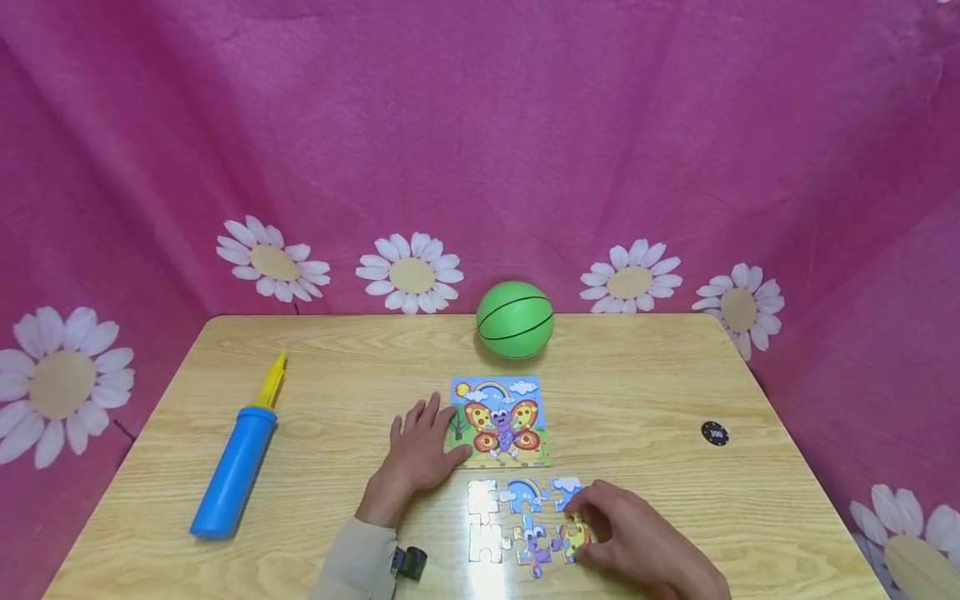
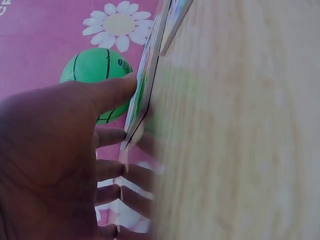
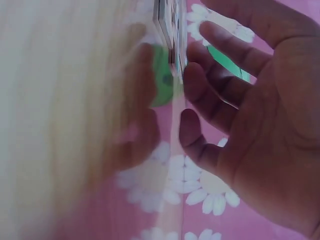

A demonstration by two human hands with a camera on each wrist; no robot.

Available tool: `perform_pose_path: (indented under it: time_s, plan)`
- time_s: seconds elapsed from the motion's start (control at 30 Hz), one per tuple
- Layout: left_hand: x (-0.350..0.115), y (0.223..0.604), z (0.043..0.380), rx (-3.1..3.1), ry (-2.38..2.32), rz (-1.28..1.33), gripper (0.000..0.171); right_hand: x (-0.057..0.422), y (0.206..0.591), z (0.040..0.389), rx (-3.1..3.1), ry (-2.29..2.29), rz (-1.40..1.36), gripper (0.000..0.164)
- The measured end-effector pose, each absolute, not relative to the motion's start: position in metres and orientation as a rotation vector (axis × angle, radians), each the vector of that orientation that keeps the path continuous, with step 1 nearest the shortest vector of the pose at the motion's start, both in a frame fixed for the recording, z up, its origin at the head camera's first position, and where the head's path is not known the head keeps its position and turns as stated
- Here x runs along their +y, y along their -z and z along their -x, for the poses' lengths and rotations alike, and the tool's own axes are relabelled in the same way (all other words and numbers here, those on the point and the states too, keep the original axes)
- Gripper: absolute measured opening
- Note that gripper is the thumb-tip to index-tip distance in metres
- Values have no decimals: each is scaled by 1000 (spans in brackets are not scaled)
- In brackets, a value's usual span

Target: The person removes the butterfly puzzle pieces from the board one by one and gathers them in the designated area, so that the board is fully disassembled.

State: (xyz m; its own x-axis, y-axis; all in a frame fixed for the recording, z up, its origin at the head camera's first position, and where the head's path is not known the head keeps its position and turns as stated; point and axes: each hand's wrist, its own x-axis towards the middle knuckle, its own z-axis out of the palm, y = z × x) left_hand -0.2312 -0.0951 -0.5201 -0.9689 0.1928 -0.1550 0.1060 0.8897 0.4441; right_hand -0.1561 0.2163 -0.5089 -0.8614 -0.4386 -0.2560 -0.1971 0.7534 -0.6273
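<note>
A square butterfly picture board (image 1: pixel 517 417) lies flat on the wooden table. My left hand (image 1: pixel 420 450) rests at its left side with fingers spread, the thumb touching the lower left edge; the left wrist view shows the thumb against that edge. Below the board, jigsaw pieces lie in two rows: a rainbow piece (image 1: pixel 525 493), a cloud piece (image 1: pixel 564 488), a butterfly-face piece (image 1: pixel 535 540) and two glare-whitened pieces on the left. My right hand (image 1: pixel 630 533) curls its index finger and thumb about the yellow wing piece (image 1: pixel 576 540), pinching it at the lower right. Its other fingertips (image 3: pixel 192 75) are loosely bent.
A green ball (image 1: pixel 515 320) sits at the table's back edge, behind the board. On the left lies a blue hand pump (image 1: pixel 234 475) with a yellow nozzle. A black round chip (image 1: pixel 715 433) marked 100 lies on the right. Pink flowered cloth (image 1: pixel 480 167) surrounds the table.
</note>
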Motion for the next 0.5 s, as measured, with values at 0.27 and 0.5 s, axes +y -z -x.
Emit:
perform_pose_path:
  time_s: [0.27,0.5]
  plan:
    - [-99,519,232,2829,-689,-246,75,191,507,166,2782,858,572,29]
    - [-107,517,232,2785,-761,-296,72,172,508,179,2808,980,682,34]
